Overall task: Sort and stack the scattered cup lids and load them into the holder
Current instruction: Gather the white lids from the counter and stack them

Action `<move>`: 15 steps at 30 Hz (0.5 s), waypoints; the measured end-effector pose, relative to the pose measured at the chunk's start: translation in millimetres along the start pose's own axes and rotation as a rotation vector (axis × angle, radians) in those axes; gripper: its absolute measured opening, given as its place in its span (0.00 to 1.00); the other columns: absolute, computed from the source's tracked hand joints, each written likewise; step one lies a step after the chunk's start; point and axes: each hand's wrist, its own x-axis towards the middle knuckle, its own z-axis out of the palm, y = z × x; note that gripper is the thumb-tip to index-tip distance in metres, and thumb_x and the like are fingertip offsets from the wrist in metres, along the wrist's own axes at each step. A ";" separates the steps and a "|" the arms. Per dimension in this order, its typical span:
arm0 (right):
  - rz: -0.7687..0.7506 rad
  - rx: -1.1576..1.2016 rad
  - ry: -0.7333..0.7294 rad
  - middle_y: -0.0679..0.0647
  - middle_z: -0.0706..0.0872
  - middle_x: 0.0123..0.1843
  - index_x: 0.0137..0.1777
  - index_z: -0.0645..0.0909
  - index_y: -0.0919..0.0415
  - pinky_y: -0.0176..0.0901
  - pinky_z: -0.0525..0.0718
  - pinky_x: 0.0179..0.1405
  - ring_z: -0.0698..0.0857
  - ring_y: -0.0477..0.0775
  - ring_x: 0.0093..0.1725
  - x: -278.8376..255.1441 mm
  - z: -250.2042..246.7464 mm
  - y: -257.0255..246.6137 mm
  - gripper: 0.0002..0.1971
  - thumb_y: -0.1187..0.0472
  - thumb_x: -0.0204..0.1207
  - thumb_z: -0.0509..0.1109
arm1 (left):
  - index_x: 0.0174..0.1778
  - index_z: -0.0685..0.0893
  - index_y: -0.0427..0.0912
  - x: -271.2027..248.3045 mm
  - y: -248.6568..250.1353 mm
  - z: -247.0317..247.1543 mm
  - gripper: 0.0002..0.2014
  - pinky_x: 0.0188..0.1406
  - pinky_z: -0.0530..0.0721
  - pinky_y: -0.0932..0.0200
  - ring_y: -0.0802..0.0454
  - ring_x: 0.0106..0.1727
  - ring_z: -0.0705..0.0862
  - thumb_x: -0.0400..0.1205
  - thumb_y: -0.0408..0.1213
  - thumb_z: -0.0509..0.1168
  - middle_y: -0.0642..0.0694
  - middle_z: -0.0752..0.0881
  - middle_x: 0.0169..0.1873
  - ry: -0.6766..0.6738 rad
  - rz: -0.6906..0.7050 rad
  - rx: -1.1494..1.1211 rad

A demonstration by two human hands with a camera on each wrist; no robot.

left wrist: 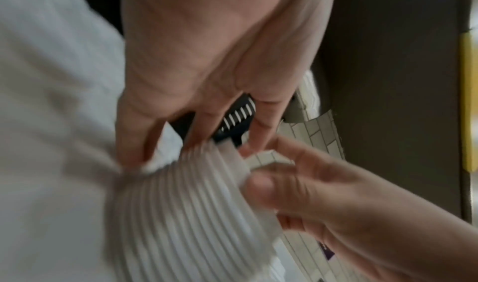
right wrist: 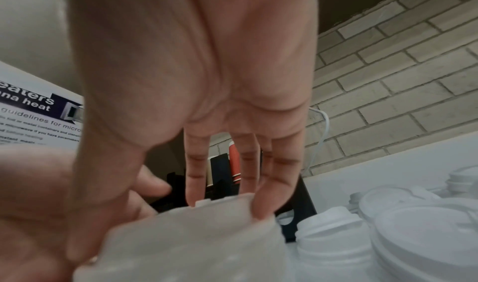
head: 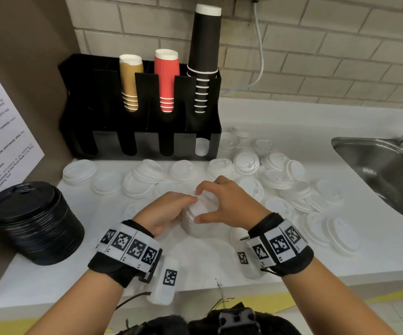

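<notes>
A stack of white cup lids (head: pixel 201 220) stands on the white counter (head: pixel 195 262) in front of me. My left hand (head: pixel 171 209) grips its left side, fingers curled round the ribbed edges of the stack of white lids (left wrist: pixel 186 210). My right hand (head: pixel 222 204) holds the top and right side, thumb at the front, fingers over the far rim of the stack of white lids (right wrist: pixel 181 237). Several loose white lids (head: pixel 280 175) lie scattered behind and to the right. The black holder (head: pixel 142 110) stands at the back left, one white lid (head: pixel 201 146) showing in its rightmost front slot.
A tall stack of black lids (head: pixel 36 221) stands at the left edge. The holder carries tan cups (head: pixel 130 83), red cups (head: pixel 167 79) and black cups (head: pixel 204 52). A steel sink (head: pixel 384 170) lies at the right. A brown wall with a notice (head: pixel 0 131) closes the left.
</notes>
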 end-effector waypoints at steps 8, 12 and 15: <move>0.062 -0.018 0.036 0.55 0.81 0.58 0.63 0.81 0.55 0.39 0.78 0.55 0.83 0.53 0.54 -16.0 -41.1 27.3 0.12 0.55 0.84 0.63 | 0.72 0.74 0.55 -17.4 21.5 -7.1 0.30 0.63 0.72 0.59 0.56 0.69 0.73 0.75 0.50 0.74 0.56 0.75 0.67 0.093 0.203 0.449; 0.188 -0.284 -0.354 0.51 0.75 0.63 0.72 0.73 0.50 0.44 0.76 0.61 0.76 0.52 0.62 -34.0 -34.9 45.3 0.29 0.46 0.72 0.76 | 0.77 0.68 0.61 -19.4 27.8 -2.0 0.42 0.64 0.68 0.63 0.61 0.71 0.69 0.68 0.52 0.80 0.59 0.72 0.73 -0.026 0.244 0.644; 0.203 -0.329 -0.482 0.51 0.71 0.64 0.76 0.65 0.45 0.48 0.77 0.60 0.73 0.54 0.63 -42.0 -21.9 49.5 0.43 0.47 0.63 0.82 | 0.79 0.64 0.60 -15.4 28.0 2.4 0.48 0.65 0.68 0.63 0.57 0.75 0.69 0.65 0.51 0.82 0.57 0.69 0.76 -0.025 0.241 0.780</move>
